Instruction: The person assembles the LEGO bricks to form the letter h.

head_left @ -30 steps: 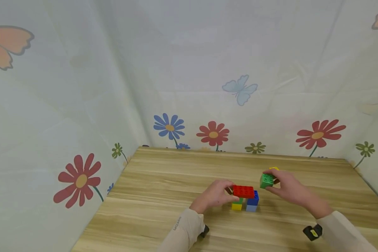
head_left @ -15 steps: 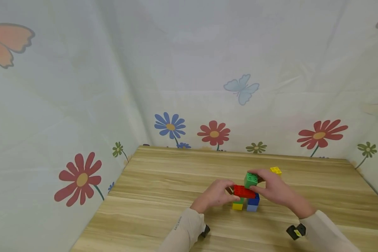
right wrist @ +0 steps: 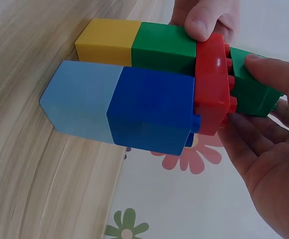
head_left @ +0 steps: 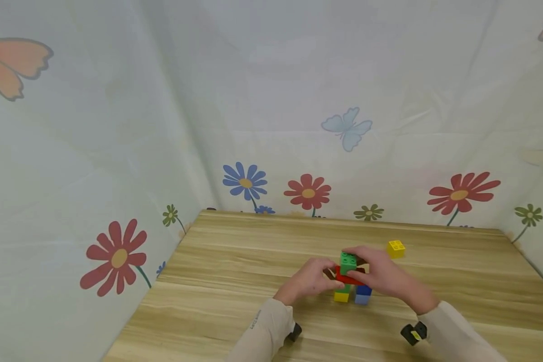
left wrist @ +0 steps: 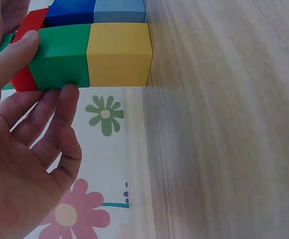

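A bridge of building bricks stands on the table. One column has a lower green brick (left wrist: 62, 56) on a yellow brick (left wrist: 119, 55); the other has a dark blue brick (right wrist: 151, 109) on a light blue brick (right wrist: 82, 99). Across both tops lies a long red brick (right wrist: 213, 82); some dark blue studs show beside it. My left hand (head_left: 311, 279) pinches the lower green brick at the bridge's left, thumb tip at its seam with the red brick. With thumb and fingers, my right hand (head_left: 384, 274) holds an upper green brick (head_left: 348, 262) at the red brick's left end, against its studs.
A loose yellow brick (head_left: 395, 249) lies behind my right hand on the wooden table (head_left: 235, 251). A pale flowered cloth (head_left: 271, 100) hangs behind and beside the table. Black wrist devices (head_left: 414, 333) sit under both sleeves.
My right hand has carried the upper green brick leftward from beside the bridge, down to the red brick's left end. The loose yellow brick is now uncovered. My left hand stays in place.
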### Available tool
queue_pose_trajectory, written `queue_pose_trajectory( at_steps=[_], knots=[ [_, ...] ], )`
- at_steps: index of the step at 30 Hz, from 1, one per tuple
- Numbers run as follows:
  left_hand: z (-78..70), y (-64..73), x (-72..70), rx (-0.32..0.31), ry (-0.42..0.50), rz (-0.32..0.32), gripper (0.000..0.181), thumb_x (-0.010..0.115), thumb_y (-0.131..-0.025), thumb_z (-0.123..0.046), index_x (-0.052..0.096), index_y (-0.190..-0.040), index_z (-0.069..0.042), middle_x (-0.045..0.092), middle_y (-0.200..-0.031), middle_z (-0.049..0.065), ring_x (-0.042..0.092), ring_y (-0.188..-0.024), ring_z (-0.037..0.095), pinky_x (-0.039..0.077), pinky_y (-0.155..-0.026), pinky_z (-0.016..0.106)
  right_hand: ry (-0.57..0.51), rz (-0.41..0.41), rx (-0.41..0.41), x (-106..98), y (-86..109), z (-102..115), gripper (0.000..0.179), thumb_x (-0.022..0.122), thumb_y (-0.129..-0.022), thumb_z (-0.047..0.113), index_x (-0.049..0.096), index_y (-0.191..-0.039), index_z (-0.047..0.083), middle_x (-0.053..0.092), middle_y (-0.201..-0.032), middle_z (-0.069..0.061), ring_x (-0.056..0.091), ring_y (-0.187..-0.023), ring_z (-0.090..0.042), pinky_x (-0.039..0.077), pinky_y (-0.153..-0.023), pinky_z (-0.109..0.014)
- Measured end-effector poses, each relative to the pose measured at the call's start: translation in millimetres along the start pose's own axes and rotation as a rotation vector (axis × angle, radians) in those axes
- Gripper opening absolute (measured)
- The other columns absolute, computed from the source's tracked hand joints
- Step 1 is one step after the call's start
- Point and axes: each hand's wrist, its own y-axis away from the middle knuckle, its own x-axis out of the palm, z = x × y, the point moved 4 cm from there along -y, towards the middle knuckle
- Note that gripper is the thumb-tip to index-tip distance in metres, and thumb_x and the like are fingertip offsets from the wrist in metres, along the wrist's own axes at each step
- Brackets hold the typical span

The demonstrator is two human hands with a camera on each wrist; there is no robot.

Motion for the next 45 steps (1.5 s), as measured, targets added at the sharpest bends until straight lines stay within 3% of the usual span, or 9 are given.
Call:
queue_pose_trajectory(
  at_steps=[8, 18, 25, 45],
  knots=[
    [0.5, -0.7, -0.2, 0.001, 0.017, 0.000, 0.018, 0.074, -0.083, -0.029, 0.068, -0.096, -0.018, 0.062, -0.087, -0.016, 0.056, -0.078, 0.000, 0.048, -0.066, 0.018, -0.021, 0.028, 0.002, 3.2, -2.2, 1.4, 0.048, 0.072, -0.083, 0.009, 0.054, -0.126, 0.001, 0.062, -0.111, -0.005, 0.063, -0.088, -0.016, 0.053, -0.077, -0.031],
    [0.7, -1.4, -1.5, -0.014, 0.011, 0.004, 0.016, 0.075, -0.082, -0.029, 0.068, -0.094, -0.020, 0.061, -0.086, -0.016, 0.056, -0.078, 0.002, 0.048, -0.068, 0.018, -0.060, 0.049, 0.009, 1.7, -3.0, 2.5, 0.044, 0.071, -0.084, 0.011, 0.056, -0.125, 0.001, 0.062, -0.112, -0.006, 0.062, -0.087, -0.015, 0.053, -0.077, -0.032],
    [0.1, -1.3, -1.2, 0.019, -0.008, -0.001, 0.017, 0.074, -0.083, -0.030, 0.069, -0.094, -0.019, 0.062, -0.087, -0.016, 0.057, -0.079, 0.000, 0.048, -0.069, 0.017, -0.075, 0.056, 0.019, 2.4, -2.3, 0.2, 0.042, 0.070, -0.086, 0.012, 0.057, -0.124, 0.002, 0.063, -0.110, -0.004, 0.062, -0.088, -0.016, 0.052, -0.078, -0.030],
    [0.8, 0.0, -1.1, 0.023, 0.015, 0.006, 0.018, 0.075, -0.082, -0.028, 0.069, -0.096, -0.016, 0.063, -0.089, -0.015, 0.058, -0.079, 0.000, 0.048, -0.068, 0.017, -0.013, 0.061, -0.014, 5.5, -2.9, 2.4, 0.042, 0.071, -0.085, 0.012, 0.058, -0.124, 0.004, 0.062, -0.109, -0.001, 0.059, -0.086, -0.009, 0.052, -0.076, -0.026]
  ],
)
